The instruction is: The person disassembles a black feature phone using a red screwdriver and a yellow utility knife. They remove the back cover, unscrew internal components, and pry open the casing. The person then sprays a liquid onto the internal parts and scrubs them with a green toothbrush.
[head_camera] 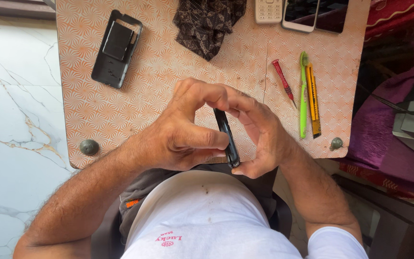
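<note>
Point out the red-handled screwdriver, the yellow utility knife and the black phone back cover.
Red-handled screwdriver (281,78): head view, on its handle.
Yellow utility knife (314,98): head view, mid-body.
Black phone back cover (116,49): head view, centre panel.

Both forearms enter from the lower edge of the view and converge over the near edge of the worktop (120,105). The left hand (183,132) is raised, back of the hand facing up, wrist slightly bent; its fingers curl to the right, the thumb extended horizontally. The right hand (259,136) mirrors it, palm turned toward the left hand, fingers arched over the top so that the fingertips of both hands meet near the centre. The right thumb closes from below. Both hands are closed in a pinch on a thin black device (227,136), held edge-up between them. The left forearm is bare; the right forearm shows a white sleeve near the elbow.
</note>
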